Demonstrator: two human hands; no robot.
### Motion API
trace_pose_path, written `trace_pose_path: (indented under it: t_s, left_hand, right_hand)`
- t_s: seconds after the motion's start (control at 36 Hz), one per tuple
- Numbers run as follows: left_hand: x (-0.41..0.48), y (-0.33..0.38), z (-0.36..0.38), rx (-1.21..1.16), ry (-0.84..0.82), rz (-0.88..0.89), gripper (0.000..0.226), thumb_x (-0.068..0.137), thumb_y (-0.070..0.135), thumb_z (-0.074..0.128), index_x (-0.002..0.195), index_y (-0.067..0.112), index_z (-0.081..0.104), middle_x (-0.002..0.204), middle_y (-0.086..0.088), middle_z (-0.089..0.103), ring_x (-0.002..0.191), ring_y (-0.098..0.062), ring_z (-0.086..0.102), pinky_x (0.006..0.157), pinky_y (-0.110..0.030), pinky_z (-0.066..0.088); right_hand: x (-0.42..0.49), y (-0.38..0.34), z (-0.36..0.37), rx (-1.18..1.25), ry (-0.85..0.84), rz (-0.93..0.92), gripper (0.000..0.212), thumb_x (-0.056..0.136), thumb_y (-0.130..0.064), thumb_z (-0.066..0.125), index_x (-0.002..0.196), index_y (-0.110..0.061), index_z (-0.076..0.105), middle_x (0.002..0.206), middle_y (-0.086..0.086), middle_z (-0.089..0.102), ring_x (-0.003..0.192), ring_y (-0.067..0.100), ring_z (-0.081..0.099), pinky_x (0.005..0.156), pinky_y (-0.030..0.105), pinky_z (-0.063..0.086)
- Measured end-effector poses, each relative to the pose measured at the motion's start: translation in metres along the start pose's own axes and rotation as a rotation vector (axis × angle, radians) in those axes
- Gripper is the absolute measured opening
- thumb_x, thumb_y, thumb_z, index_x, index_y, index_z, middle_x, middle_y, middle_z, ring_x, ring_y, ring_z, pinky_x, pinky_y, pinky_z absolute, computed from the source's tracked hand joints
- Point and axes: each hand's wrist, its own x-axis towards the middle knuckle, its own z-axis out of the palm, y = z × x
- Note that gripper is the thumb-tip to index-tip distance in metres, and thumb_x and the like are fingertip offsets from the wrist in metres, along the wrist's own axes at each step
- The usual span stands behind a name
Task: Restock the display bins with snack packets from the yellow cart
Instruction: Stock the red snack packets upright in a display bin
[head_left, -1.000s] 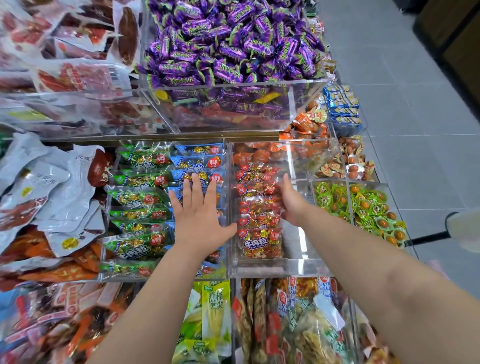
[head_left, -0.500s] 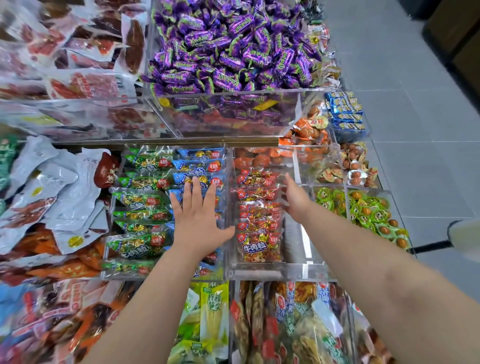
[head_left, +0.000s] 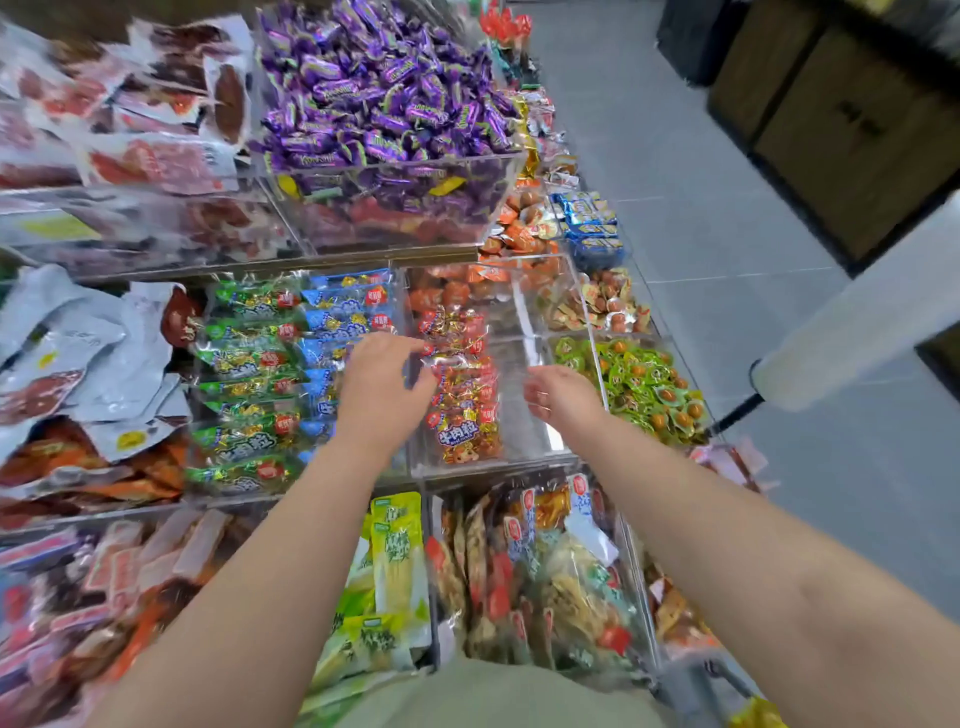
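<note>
A clear acrylic bin (head_left: 563, 306) on the middle shelf holds a row of red snack packets (head_left: 462, 395) along its left side; its right part is bare. My left hand (head_left: 382, 387) hovers over the bin's left wall, fingers loosely curled, fingertips by the top red packets and holding nothing. My right hand (head_left: 561, 397) hangs over the bare right part, fingers loosely bent and empty. Blue packets (head_left: 345, 312) and green packets (head_left: 244, 364) fill the bin to the left. A yellow corner of the cart (head_left: 756, 714) shows at the bottom right.
Purple candies (head_left: 384, 104) heap in a bin on the shelf above. Small green-wrapped snacks (head_left: 649, 384) lie to the right, yellow-green packets (head_left: 395, 566) and mixed bags (head_left: 540, 566) fill the bins below. The grey tiled aisle (head_left: 727, 234) runs on the right.
My left hand lifted off the blue packets and shifted right to the bin wall. My right hand came off the red packets and moved right. Both hands' fingers curled.
</note>
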Motion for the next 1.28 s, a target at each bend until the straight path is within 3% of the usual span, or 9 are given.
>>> trace_pose_path:
  t_s: [0.11, 0.22, 0.31, 0.44, 0.67, 0.72, 0.94, 1.14, 1.28]
  left_hand:
    - [-0.032, 0.026, 0.01, -0.213, -0.192, -0.002, 0.016, 0.086, 0.013, 0.063, 0.099, 0.015, 0.071, 0.088, 0.001, 0.067, 0.084, -0.02, 0.059, 0.078, -0.028, 0.046]
    - [-0.069, 0.032, 0.038, -0.38, -0.561, -0.164, 0.009, 0.09, 0.014, 0.061, 0.089, 0.023, 0.066, 0.081, 0.01, 0.062, 0.071, -0.004, 0.055, 0.06, -0.006, 0.039]
    - [-0.105, 0.018, 0.067, -0.466, -0.822, -0.401, 0.017, 0.093, 0.012, 0.057, 0.079, 0.019, 0.062, 0.074, 0.002, 0.063, 0.058, -0.008, 0.058, 0.052, -0.016, 0.044]
    - [-0.168, -0.008, 0.107, -0.3, -1.067, -0.509, 0.022, 0.097, 0.019, 0.052, 0.078, 0.013, 0.058, 0.068, -0.004, 0.059, 0.053, -0.013, 0.055, 0.046, -0.02, 0.041]
    - [-0.25, -0.01, 0.139, -0.138, -1.414, -0.679, 0.022, 0.101, 0.02, 0.038, 0.09, 0.005, 0.048, 0.078, -0.012, 0.049, 0.055, -0.018, 0.05, 0.054, -0.021, 0.04]
    - [-0.265, -0.006, 0.144, -0.006, -1.453, -0.66, 0.017, 0.101, 0.022, 0.039, 0.102, 0.011, 0.051, 0.09, -0.012, 0.057, 0.074, -0.024, 0.056, 0.069, -0.027, 0.042]
    - [-0.305, 0.024, 0.17, 0.262, -1.477, -0.492, 0.021, 0.095, 0.019, 0.05, 0.112, 0.008, 0.056, 0.098, -0.013, 0.063, 0.083, -0.025, 0.055, 0.078, -0.031, 0.042]
    - [-0.355, 0.086, 0.197, 0.315, -1.501, -0.294, 0.008, 0.096, 0.016, 0.049, 0.09, 0.014, 0.055, 0.077, -0.007, 0.059, 0.064, -0.018, 0.05, 0.063, -0.025, 0.036]
    - [-0.389, 0.117, 0.211, 0.263, -1.515, -0.223, 0.012, 0.098, 0.019, 0.047, 0.098, 0.011, 0.056, 0.096, -0.015, 0.061, 0.076, -0.023, 0.055, 0.068, -0.026, 0.04]
  right_hand:
    - [-0.035, 0.017, -0.01, 0.154, -0.012, -0.03, 0.009, 0.094, -0.009, 0.053, 0.087, -0.01, 0.057, 0.075, 0.008, 0.057, 0.065, 0.018, 0.053, 0.066, 0.027, 0.046]
    - [-0.079, 0.055, -0.025, 0.196, 0.091, -0.011, 0.013, 0.093, -0.007, 0.05, 0.083, -0.011, 0.057, 0.069, 0.005, 0.053, 0.059, 0.014, 0.049, 0.052, 0.021, 0.041]
    - [-0.116, 0.101, -0.041, 0.165, 0.203, 0.078, 0.015, 0.091, -0.009, 0.049, 0.078, -0.011, 0.056, 0.067, 0.004, 0.05, 0.059, 0.015, 0.047, 0.055, 0.023, 0.035]
    - [-0.186, 0.192, -0.071, 0.146, 0.404, 0.266, 0.037, 0.092, -0.004, 0.047, 0.057, -0.016, 0.045, 0.046, -0.001, 0.047, 0.035, 0.004, 0.041, 0.043, 0.019, 0.027]
    - [-0.32, 0.332, -0.107, 0.471, 0.72, 0.499, 0.031, 0.093, -0.005, 0.043, 0.064, -0.014, 0.044, 0.064, 0.006, 0.042, 0.055, 0.014, 0.037, 0.052, 0.021, 0.023]
    - [-0.351, 0.359, -0.112, 0.517, 0.799, 0.561, 0.03, 0.095, -0.008, 0.044, 0.066, -0.014, 0.046, 0.065, 0.005, 0.045, 0.055, 0.014, 0.041, 0.051, 0.02, 0.028]
    - [-0.442, 0.442, -0.123, 0.747, 0.93, 0.754, 0.02, 0.094, -0.011, 0.045, 0.075, -0.014, 0.047, 0.069, 0.004, 0.048, 0.058, 0.015, 0.045, 0.057, 0.025, 0.035]
    - [-0.483, 0.466, -0.167, 0.787, 0.923, 0.788, 0.016, 0.095, -0.013, 0.046, 0.079, -0.014, 0.048, 0.072, 0.003, 0.05, 0.06, 0.014, 0.048, 0.058, 0.024, 0.035]
    - [-0.497, 0.47, -0.223, 0.699, 0.893, 0.76, 0.008, 0.096, -0.015, 0.045, 0.092, -0.01, 0.05, 0.081, 0.005, 0.053, 0.068, 0.016, 0.051, 0.072, 0.029, 0.04]
